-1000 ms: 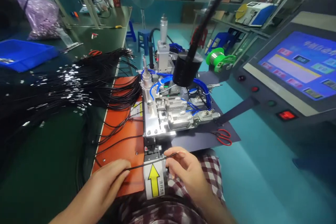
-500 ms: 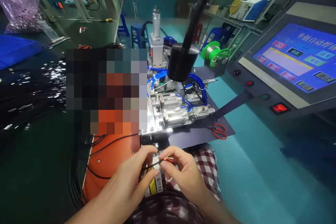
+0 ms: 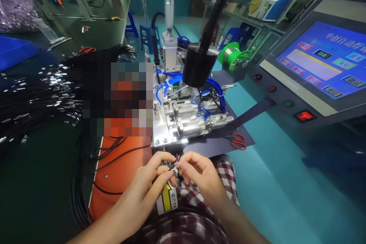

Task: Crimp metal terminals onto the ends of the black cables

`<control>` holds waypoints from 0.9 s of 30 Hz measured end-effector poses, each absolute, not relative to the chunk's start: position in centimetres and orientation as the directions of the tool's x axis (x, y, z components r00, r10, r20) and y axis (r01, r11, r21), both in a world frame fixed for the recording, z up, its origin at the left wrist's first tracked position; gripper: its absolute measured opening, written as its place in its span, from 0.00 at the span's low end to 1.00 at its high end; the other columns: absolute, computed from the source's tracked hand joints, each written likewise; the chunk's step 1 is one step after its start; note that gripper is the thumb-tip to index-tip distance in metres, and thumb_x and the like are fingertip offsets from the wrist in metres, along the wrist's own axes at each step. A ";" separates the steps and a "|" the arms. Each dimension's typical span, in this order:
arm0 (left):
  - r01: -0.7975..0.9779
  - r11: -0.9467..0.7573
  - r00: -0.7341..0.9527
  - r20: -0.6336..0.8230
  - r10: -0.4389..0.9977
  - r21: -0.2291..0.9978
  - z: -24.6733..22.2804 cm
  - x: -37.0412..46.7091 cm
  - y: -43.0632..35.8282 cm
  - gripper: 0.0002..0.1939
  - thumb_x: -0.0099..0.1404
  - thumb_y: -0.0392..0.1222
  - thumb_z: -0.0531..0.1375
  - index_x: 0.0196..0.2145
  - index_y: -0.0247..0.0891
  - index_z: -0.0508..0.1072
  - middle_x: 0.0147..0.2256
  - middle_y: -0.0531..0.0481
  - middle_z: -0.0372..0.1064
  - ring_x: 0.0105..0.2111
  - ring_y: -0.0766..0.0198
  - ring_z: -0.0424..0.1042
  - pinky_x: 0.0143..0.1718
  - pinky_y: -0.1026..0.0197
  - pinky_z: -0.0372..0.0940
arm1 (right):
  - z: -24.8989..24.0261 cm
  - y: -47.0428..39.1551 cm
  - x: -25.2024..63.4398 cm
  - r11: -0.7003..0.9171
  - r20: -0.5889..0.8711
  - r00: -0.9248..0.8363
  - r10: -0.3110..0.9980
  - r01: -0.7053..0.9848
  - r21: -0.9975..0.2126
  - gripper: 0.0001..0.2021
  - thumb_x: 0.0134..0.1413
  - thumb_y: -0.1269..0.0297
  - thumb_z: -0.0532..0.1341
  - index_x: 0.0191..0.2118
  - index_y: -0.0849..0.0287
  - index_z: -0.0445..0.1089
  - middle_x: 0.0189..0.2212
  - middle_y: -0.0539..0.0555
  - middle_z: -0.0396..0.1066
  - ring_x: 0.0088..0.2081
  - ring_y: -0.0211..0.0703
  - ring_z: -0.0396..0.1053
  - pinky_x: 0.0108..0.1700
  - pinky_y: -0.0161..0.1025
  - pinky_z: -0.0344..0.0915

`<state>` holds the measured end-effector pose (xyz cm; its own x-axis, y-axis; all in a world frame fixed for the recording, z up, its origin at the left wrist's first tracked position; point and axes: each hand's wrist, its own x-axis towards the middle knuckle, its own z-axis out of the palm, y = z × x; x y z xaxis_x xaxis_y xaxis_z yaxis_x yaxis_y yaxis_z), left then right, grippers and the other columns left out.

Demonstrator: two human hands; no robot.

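Near the bottom middle, my left hand pinches a thin black cable close to its end. Short coloured inner wires fan upward from that end, between my two hands. My right hand has its thumb and forefinger closed at these wires, its other fingers curled. Below my hands is a white label with a yellow arrow. Just beyond them stands a metal machine with blue tubes. More black cable lies on the orange surface at the left.
Red-handled scissors lie on the dark plate right of the machine. A black lamp head hangs above. A control screen stands at the right, a green spool behind. Bundled black cables spread over the left side.
The coloured wires pointed right and now point up. My left hand has moved to the cable's end, and my right hand has shifted slightly upward. The view has shifted slightly.
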<state>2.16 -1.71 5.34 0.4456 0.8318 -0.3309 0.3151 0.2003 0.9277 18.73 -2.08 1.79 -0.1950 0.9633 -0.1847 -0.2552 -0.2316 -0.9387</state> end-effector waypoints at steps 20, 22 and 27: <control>0.076 0.189 0.242 -0.202 0.949 0.979 4.7 3.3 -1.4 0.04 0.59 0.41 0.60 0.30 0.38 0.73 0.29 0.54 0.63 0.19 0.74 0.61 0.19 0.69 0.57 | 1.2 -3.3 17.9 -0.161 -0.145 -0.163 0.976 -0.088 -0.983 0.09 0.57 0.66 0.57 0.26 0.59 0.62 0.21 0.45 0.57 0.23 0.34 0.53 0.26 0.32 0.53; 0.033 0.230 0.236 -0.232 0.944 0.973 4.7 3.3 -1.4 0.05 0.59 0.41 0.60 0.29 0.37 0.72 0.28 0.54 0.63 0.18 0.75 0.60 0.18 0.70 0.55 | 1.2 -3.3 17.9 -0.163 -0.146 -0.163 0.976 -0.091 -0.982 0.09 0.58 0.66 0.57 0.26 0.59 0.62 0.21 0.45 0.57 0.23 0.34 0.54 0.26 0.33 0.53; -0.057 0.358 0.239 -0.335 0.911 0.932 4.5 3.2 -1.5 0.09 0.60 0.45 0.60 0.28 0.36 0.69 0.24 0.55 0.62 0.18 0.75 0.57 0.18 0.70 0.50 | 1.4 -3.3 17.8 -0.185 -0.171 -0.160 0.972 -0.078 -0.980 0.09 0.57 0.67 0.57 0.26 0.59 0.62 0.21 0.45 0.58 0.23 0.35 0.55 0.26 0.33 0.55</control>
<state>3.18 -1.46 4.46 0.2393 0.9113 -0.3351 -0.0572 0.3578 0.9321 17.79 -3.29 1.38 -0.1597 0.9722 -0.1713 -0.0776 -0.1854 -0.9796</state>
